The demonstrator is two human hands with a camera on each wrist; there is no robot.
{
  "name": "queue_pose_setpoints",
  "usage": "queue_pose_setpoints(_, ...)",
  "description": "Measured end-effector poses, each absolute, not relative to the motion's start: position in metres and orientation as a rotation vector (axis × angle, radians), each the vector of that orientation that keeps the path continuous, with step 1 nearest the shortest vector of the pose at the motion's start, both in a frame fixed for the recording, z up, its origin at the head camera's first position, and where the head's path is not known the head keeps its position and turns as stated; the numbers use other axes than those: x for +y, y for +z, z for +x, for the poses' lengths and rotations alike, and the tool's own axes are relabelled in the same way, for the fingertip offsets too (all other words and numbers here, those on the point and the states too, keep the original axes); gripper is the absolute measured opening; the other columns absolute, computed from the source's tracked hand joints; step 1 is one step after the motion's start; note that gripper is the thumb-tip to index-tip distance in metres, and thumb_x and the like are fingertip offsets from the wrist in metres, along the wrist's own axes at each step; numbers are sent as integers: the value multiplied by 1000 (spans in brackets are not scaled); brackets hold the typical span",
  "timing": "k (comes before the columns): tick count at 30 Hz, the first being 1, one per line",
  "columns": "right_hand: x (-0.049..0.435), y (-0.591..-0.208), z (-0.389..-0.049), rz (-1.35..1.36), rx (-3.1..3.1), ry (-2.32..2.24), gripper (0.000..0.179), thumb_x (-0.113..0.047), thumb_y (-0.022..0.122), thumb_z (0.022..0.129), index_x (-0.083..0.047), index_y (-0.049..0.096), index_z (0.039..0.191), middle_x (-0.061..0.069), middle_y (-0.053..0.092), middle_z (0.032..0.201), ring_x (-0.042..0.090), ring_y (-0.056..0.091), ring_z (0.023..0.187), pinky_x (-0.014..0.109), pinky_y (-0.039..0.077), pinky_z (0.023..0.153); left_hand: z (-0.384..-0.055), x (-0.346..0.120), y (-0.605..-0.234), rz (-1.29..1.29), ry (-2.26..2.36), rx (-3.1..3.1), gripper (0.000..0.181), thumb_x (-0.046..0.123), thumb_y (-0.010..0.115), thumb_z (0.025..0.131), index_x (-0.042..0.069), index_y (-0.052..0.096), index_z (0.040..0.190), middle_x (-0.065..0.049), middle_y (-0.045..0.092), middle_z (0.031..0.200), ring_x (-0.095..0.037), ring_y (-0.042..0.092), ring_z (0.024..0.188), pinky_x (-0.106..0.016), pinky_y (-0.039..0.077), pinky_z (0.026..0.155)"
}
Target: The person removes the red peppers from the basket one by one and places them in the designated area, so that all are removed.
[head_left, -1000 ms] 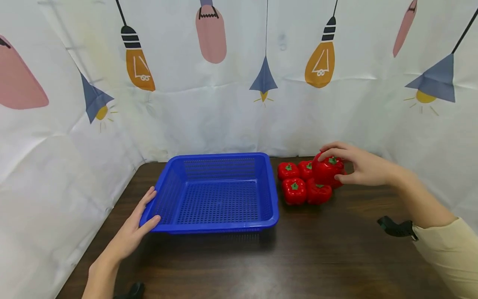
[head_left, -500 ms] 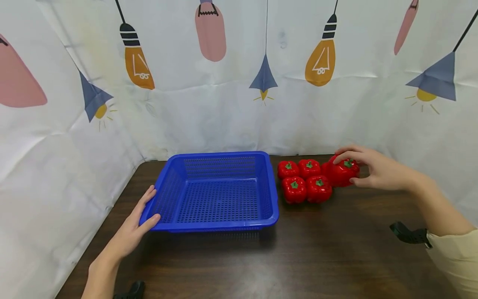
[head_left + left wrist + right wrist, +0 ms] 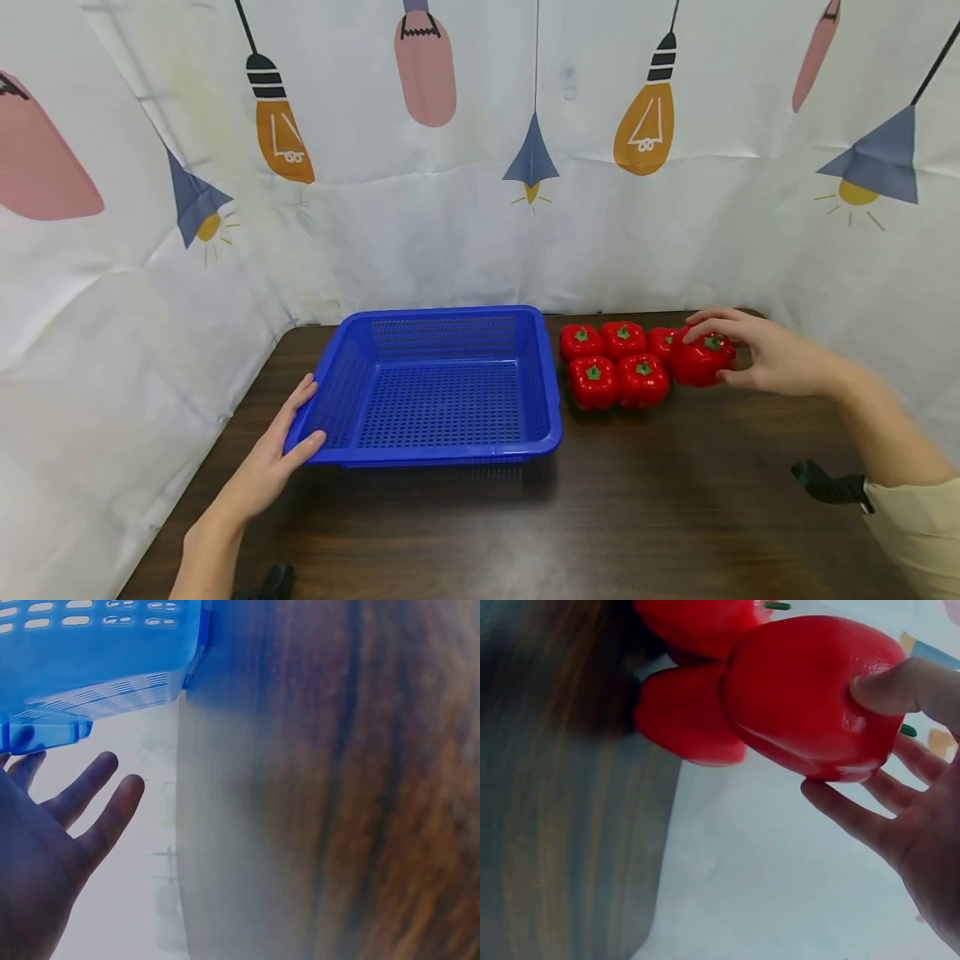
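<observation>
My right hand (image 3: 776, 357) grips a glossy red bell pepper (image 3: 701, 358) with a green stem, at the right end of a group of red bell peppers (image 3: 641, 381). In the right wrist view, thumb and fingers hold that pepper (image 3: 810, 690) at its stem end, and its other end lies against a neighbouring pepper (image 3: 686, 716). My left hand (image 3: 258, 477) rests at the front left corner of a blue plastic basket (image 3: 422, 455), thumb on the rim. The left wrist view shows straight, spread fingers (image 3: 112, 814) just beneath the rim.
The basket stands left of the peppers on a dark wooden table (image 3: 600, 508). White curtains (image 3: 450, 242) printed with lamps and bulbs hang behind and at both sides. Black straps (image 3: 832, 483) show at both wrists.
My right hand has carried the pepper to the right, then down toward the table beside the other peppers. The left hand and basket have stayed in place.
</observation>
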State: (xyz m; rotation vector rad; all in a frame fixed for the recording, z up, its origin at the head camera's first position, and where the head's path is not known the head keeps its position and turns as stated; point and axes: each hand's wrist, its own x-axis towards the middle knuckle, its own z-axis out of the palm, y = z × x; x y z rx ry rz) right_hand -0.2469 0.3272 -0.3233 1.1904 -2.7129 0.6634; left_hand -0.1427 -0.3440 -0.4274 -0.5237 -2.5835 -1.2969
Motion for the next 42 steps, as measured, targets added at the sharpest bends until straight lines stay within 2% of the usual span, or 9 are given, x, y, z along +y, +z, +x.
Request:
queue_pose_setpoints(4,331,-335,-248,1208,-2707,710,62,10,84,75,-21,64,125,6,51,140,4,43,121,30,55,80,-142,-345,-429,-527,-1288,-2575,70,5,58,102,13,26,163,-13,13,170,-5,16,150,-7,19,105)
queue_pose_setpoints(8,333,-346,-249,1204,-2714,775,61,12,82,75,-21,64,124,10,51,140,3,43,122,30,54,80,-144,-345,-429,-543,-1289,-2563,70,4,58,102,12,25,163,-14,13,170,-14,16,152,-7,19,105)
queue_pose_setpoints(11,334,-353,-248,1182,-2740,827,62,14,80,75,-21,64,124,12,50,142,6,45,120,29,53,73,-145,-344,-429,-547,-1298,-2563,70,4,58,102,13,25,163,-12,13,170,-21,17,152,-7,19,105)
queue_pose_setpoints(15,332,-361,-246,1146,-2780,860,61,14,78,76,-21,64,124,13,49,143,12,50,113,28,51,64,-145,-343,-430,-542,-1302,-2568,70,5,58,102,13,25,163,-13,12,170,-24,16,152,-7,19,105)
queue_pose_setpoints(20,333,-369,-247,1132,-2772,807,62,14,79,75,-20,64,124,13,50,142,12,49,118,30,54,74,-145,-342,-430,-537,-1302,-2572,70,6,58,102,13,25,163,-12,12,170,-26,16,152,-7,19,104)
queue_pose_setpoints(23,334,-371,-247,1143,-2759,841,62,16,78,74,-18,64,124,15,50,142,10,48,116,29,53,66,-145,-342,-429,-544,-1298,-2570,70,5,57,102,13,25,163,-12,12,170,-25,16,152,-7,20,104)
queue_pose_setpoints(27,333,-375,-248,1133,-2773,900,61,17,77,75,-17,63,124,17,47,144,14,51,108,28,47,54,-145,-343,-428,-546,-1291,-2567,69,5,57,102,12,25,163,-12,12,170,-23,16,152,-7,19,105)
queue_pose_setpoints(37,331,-383,-251,1098,-2818,894,61,13,80,78,-20,63,126,14,47,145,17,53,96,26,46,54,-145,-342,-427,-542,-1279,-2574,70,6,57,102,13,25,163,-11,12,170,-20,15,153,-7,19,105)
queue_pose_setpoints(42,330,-386,-251,1089,-2815,883,63,11,82,78,-18,61,129,12,51,143,20,54,103,28,50,61,-145,-343,-427,-538,-1278,-2579,70,6,57,102,13,24,164,-10,12,171,-21,16,152,-7,19,104)
